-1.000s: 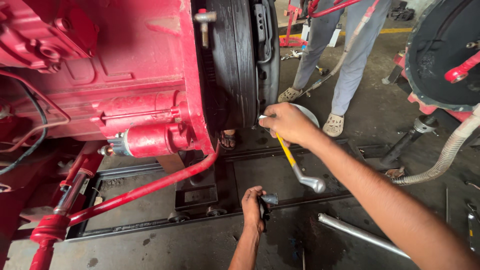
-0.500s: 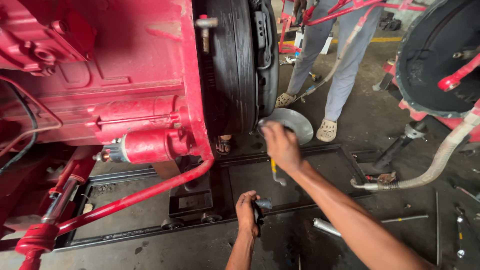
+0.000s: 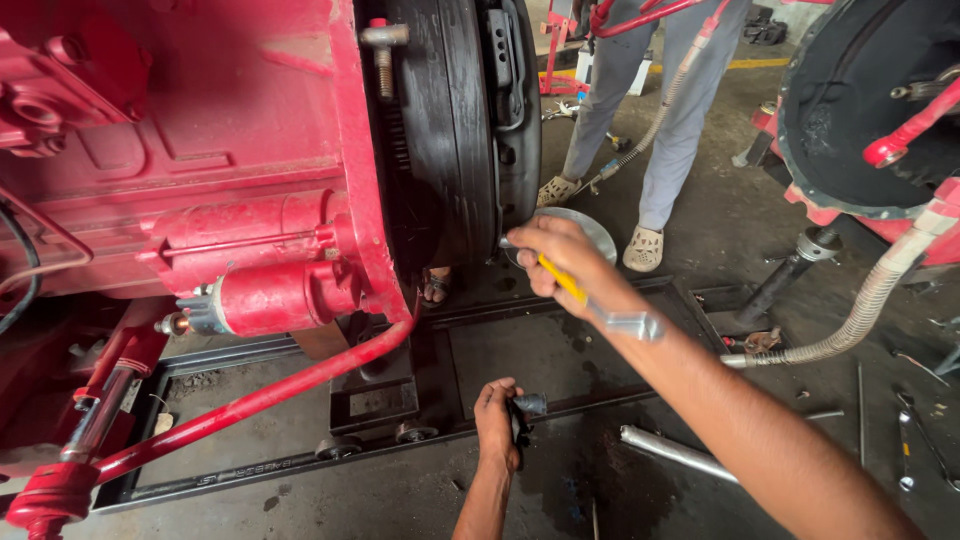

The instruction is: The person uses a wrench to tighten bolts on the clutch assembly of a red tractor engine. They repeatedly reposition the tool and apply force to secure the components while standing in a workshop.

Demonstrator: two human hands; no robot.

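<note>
My right hand (image 3: 562, 258) grips a ratchet wrench with a yellow handle (image 3: 590, 300), its head set against the lower edge of the black clutch housing (image 3: 470, 130) on the red engine (image 3: 190, 150). The wrench's steel end sticks out below my wrist. My left hand (image 3: 497, 422) rests low on the floor frame (image 3: 400, 410), closed around a small dark tool (image 3: 527, 408). A red starter motor (image 3: 270, 295) sits to the left of both hands.
Another person in grey trousers and sandals (image 3: 650, 120) stands behind the housing. A second black housing (image 3: 860, 90) with a corrugated hose (image 3: 860, 310) is at right. A steel bar (image 3: 675, 452) and spanners (image 3: 905, 450) lie on the oily floor. A red tube (image 3: 250, 400) slants at lower left.
My right hand has swung the wrench handle down and then back toward me against the housing's lower edge. My left hand has stayed on the frame. The view has shifted slightly.
</note>
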